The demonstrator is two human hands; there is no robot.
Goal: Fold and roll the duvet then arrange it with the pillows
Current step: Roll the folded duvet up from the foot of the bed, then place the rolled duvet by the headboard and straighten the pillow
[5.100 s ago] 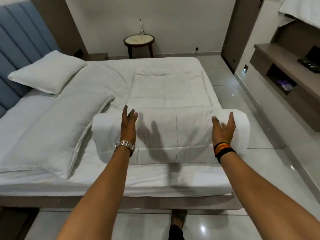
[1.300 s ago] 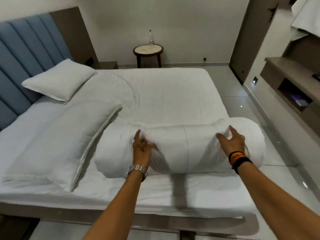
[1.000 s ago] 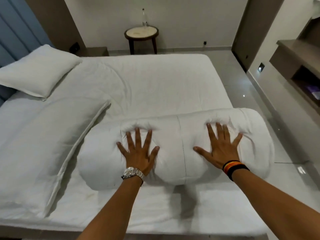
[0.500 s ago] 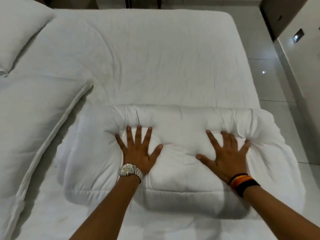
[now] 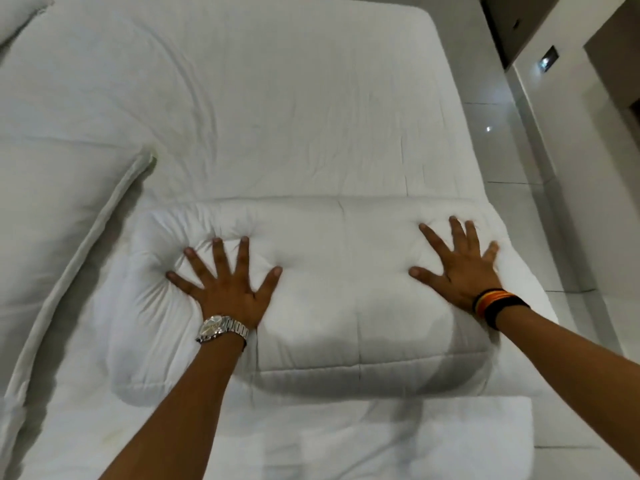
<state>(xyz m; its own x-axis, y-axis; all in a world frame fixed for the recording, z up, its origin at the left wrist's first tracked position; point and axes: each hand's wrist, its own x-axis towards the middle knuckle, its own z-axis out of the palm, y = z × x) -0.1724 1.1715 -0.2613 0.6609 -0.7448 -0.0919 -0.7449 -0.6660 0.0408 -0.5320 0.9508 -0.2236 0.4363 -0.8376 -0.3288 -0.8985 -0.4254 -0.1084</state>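
- Bed [image 5: 277, 98]: white sheet w/ creases, fills most of view; tiled floor [image 5: 512, 161] to its right.
- Long pillow [image 5: 52, 237]: lies left of the rolled duvet, piped edge running diagonally; its corner sits near the roll's far-left end.
- Rolled duvet [image 5: 346, 289]: white, quilted, lying crosswise on the bed's near part, squashed flat-ish under both palms; right end reaches the bed's right edge.
- 2nd pillow [image 5: 17, 15]: only a corner shows, far left beyond the duvet.
- Left hand [image 5: 225, 289]: flat on duvet's left part, fingers spread wide, pressing down, gripping nothing; fabric dimples around fingertips. Watch [image 5: 221, 329] on wrist.
- Right hand [image 5: 460, 268]: flat on duvet's right part, fingers splayed, also pressing, nothing held. Wristbands [image 5: 498, 304], black/orange.
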